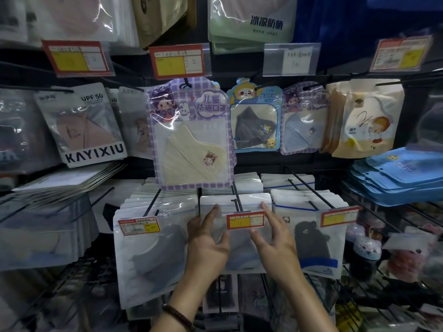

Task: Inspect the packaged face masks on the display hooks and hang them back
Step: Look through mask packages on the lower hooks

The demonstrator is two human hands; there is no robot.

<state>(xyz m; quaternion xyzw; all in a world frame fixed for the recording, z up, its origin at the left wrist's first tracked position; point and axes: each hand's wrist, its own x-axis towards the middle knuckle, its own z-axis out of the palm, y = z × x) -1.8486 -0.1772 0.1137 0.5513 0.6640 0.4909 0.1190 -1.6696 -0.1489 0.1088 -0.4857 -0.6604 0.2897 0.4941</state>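
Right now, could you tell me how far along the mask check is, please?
Done, it seems: the purple pack and its neighbours hang on hooks. In hand: left hand and right hand touch the clear pack, threaded on the centre hook. Which packs remain unchecked doesn't show.

Left, pink-mask pack (81, 125): "UPF 50" at top, "KAYIXIU" at bottom. Far top, green pack (251, 22): "冰凉防晒". Centre, purple pack (191, 140): "儿童防晒口罩". Just right, blue pack (255, 118): "出门不怕晒". Near centre, tag (245, 220): print too blurred to read.
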